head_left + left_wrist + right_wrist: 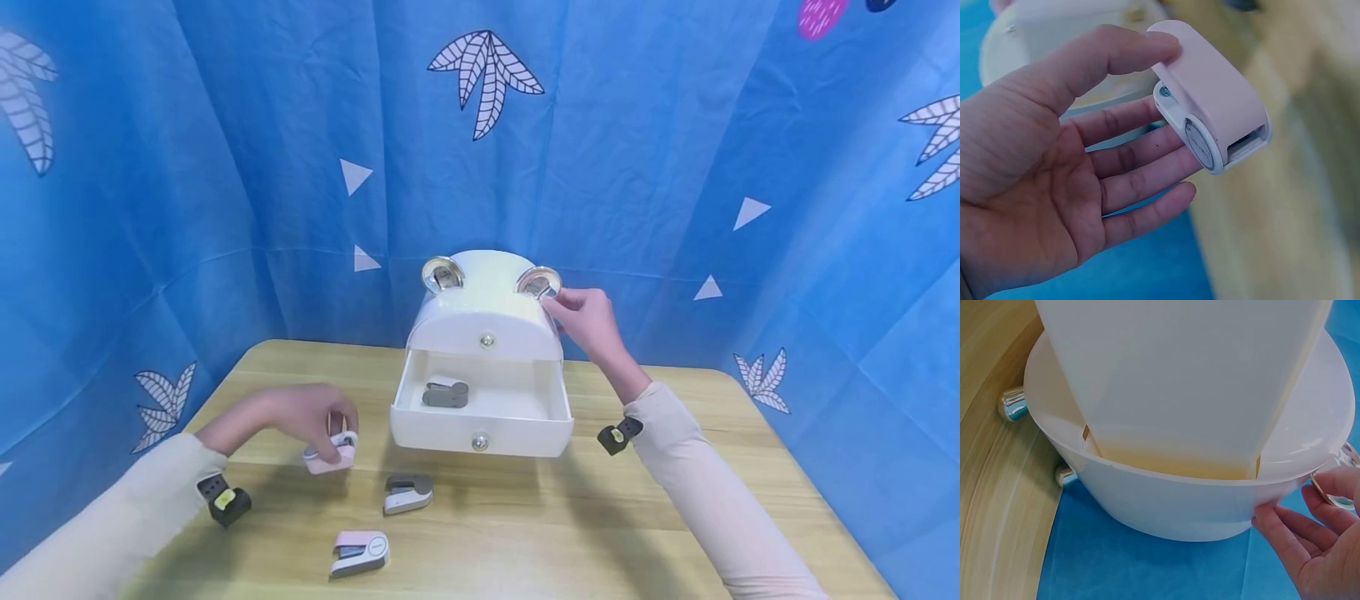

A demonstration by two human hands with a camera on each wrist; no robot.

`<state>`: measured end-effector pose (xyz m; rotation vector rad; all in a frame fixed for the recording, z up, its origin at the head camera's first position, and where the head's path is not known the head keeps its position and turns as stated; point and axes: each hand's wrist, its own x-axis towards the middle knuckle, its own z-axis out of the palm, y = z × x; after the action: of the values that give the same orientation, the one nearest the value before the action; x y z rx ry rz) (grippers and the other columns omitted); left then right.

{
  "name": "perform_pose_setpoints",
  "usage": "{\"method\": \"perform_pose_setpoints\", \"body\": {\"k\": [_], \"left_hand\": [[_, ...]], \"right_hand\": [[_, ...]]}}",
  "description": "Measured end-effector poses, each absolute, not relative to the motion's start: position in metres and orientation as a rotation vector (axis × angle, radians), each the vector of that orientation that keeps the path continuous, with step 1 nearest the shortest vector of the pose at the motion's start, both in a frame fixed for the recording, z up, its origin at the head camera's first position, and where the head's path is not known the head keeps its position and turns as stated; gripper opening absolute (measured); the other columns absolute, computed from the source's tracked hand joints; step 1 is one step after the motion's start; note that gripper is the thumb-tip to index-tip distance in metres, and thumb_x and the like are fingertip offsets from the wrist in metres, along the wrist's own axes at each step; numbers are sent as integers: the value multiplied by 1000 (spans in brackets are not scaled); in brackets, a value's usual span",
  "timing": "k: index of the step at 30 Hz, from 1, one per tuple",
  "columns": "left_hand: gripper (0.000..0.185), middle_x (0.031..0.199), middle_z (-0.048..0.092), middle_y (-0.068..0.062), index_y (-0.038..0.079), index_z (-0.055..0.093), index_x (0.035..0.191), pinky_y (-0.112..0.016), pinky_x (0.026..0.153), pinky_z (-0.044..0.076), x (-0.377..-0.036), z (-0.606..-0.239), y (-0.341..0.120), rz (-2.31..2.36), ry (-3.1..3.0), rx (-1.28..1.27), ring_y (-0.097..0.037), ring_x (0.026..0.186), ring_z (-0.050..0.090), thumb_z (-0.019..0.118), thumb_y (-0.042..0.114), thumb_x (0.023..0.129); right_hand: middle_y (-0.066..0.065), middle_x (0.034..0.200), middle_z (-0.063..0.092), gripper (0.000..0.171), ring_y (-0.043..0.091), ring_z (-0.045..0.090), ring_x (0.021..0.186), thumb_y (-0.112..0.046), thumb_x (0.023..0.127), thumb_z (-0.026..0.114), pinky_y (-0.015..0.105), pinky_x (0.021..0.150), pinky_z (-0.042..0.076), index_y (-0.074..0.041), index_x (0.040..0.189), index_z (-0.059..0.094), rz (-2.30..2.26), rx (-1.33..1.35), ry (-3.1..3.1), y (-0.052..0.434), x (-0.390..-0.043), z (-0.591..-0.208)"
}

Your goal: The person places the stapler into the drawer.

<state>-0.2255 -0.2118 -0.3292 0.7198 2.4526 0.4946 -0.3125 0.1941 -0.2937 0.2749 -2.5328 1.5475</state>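
A white bear-shaped drawer box with two shiny ears stands at the middle of the wooden table, its lower drawer pulled out. A grey mini stapler lies inside the drawer. My left hand pinches a pink mini stapler between thumb and fingers, just above the table left of the drawer. My right hand touches the box's upper right side by the silver ear, fingers lightly bent.
A grey-and-white stapler and a pink-and-white stapler lie on the table in front of the drawer. Blue patterned cloth walls the table on three sides. Bare wood stretches to the right of the box.
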Motion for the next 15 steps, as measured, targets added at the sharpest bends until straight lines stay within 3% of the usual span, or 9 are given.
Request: {"method": "perform_pose_setpoints", "body": {"k": [15], "left_hand": [[26, 88, 70, 4, 14, 74, 103, -27, 68, 54, -233, -245, -194, 423, 2613, 814, -12, 79, 60, 85, 22, 80]], "right_hand": [[19, 106, 75, 27, 23, 67, 100, -24, 97, 67, 47, 84, 62, -1, 109, 77, 1563, 264, -2537, 194, -313, -294]]}}
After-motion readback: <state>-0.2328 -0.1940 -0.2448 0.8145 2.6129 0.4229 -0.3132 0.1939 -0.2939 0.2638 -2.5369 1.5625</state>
